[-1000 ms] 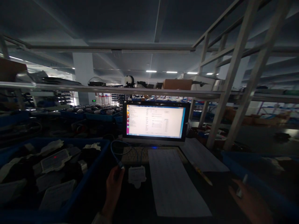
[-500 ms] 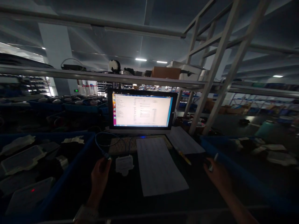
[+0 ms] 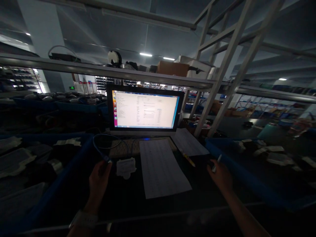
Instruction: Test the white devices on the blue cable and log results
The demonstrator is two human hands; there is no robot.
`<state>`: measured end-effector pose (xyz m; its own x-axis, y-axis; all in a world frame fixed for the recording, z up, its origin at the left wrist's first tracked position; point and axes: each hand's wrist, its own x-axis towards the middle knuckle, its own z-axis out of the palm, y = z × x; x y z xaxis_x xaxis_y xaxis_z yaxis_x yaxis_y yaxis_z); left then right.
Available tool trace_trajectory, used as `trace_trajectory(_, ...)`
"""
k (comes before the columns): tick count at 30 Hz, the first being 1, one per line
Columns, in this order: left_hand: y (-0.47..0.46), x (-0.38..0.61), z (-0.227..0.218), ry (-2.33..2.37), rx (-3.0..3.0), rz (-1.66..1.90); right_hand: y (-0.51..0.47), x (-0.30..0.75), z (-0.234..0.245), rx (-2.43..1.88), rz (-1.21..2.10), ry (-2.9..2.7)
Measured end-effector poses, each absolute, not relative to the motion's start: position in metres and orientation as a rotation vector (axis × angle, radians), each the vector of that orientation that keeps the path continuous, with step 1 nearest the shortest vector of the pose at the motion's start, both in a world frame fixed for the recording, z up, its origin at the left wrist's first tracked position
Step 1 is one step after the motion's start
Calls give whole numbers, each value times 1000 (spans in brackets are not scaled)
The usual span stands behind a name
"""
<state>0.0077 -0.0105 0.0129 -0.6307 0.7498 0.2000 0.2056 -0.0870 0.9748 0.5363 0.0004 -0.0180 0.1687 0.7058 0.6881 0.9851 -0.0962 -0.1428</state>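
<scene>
At the left of the dark bench, my left hand is closed on the plug end of a blue network cable, which loops up and back over the keyboard. Just right of that hand lies a small white device with a printed face. My right hand holds a white pen between its fingers. Under those fingertips is a small dark rounded object, too dim to make out. Printed sheets lie between the hands, with a yellow pen beside them.
A lit monitor stands behind the keyboard. Blue bins holding white devices flank the bench, one at the left and one at the right. A metal shelf with a cardboard box runs above the monitor.
The whole view has shifted, so the bench and both hands sit slightly left and higher. Both grips look unchanged. A red light on a device in the left bin no longer shows.
</scene>
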Motion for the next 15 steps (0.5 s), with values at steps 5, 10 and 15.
trace_trajectory(5,-13,10,17,1761,1050,1752,-1,536,-16,-1881,-611,-1601)
trace_trajectory(10,-13,10,16,1785,1035,1768,-1,535,-14,-1913,-592,-1597)
trace_trajectory(15,-14,10,15,1772,1056,1771,-2,533,-13,-1905,-584,-1594)
